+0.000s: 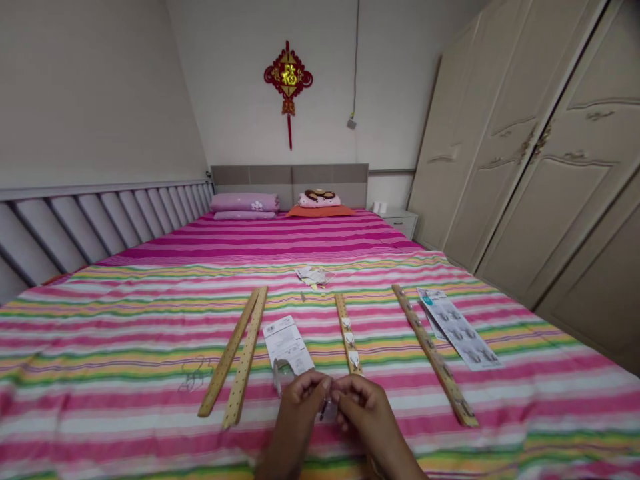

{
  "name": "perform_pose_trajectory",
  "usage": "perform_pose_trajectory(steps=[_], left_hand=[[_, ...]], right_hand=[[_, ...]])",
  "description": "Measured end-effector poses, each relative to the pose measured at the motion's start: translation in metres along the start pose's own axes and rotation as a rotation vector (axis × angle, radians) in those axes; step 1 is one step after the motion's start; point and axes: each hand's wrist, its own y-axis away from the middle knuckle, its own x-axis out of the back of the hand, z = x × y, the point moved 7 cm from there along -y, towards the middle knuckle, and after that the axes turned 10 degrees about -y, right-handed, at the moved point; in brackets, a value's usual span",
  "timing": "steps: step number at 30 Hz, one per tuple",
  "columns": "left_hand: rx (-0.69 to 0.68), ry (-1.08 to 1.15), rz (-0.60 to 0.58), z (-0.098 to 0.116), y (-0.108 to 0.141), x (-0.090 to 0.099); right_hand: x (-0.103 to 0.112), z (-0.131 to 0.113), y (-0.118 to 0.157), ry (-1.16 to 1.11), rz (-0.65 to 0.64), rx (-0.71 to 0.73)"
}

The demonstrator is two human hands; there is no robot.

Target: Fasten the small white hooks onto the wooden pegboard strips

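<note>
My left hand (299,404) and my right hand (364,408) meet near the front of the bed, fingertips pinched together. Between them is a small item (324,408) with a dark part and a clear part; its kind is too small to tell. Just beyond my right hand lies a wooden strip (341,305) with several white hooks (351,341) along it; my hands hide its near end. Beyond my left hand lies a white printed card (291,343), with a clear, curved plastic piece (281,379) at its near end.
Two wooden strips (229,353) (245,363) with holes lie at left, touching at their far ends, beside tangled thin string (196,373). At right are a strip with metal hooks (434,353) and hook packaging (460,327). Scraps (314,275) lie farther back on the striped bedsheet (125,400).
</note>
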Motion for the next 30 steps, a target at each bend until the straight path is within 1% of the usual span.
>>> perform_pose_trajectory(steps=[5,10,13,15,20,26,30], left_hand=[[0.081,0.245,-0.016,-0.016,0.003,-0.017],[0.271,0.514,0.018,-0.033,0.011,-0.031],[0.369,0.55,0.03,-0.037,0.015,-0.035],[0.398,0.537,0.03,-0.037,0.017,-0.035],[0.397,0.54,0.021,-0.034,0.019,-0.035],[0.263,0.503,-0.019,-0.028,0.016,-0.035],[0.234,0.473,-0.042,-0.024,0.018,-0.037]], right_hand=[[0.01,0.004,0.007,-0.034,0.071,0.048],[0.012,0.002,0.015,0.035,0.076,0.169],[0.012,0.004,0.016,0.034,0.064,0.16],[0.013,0.004,0.016,0.035,0.069,0.152],[0.017,0.003,0.016,0.081,0.087,0.187],[0.017,0.0,0.02,0.091,0.111,0.202],[0.014,-0.004,0.022,0.027,0.104,0.165]])
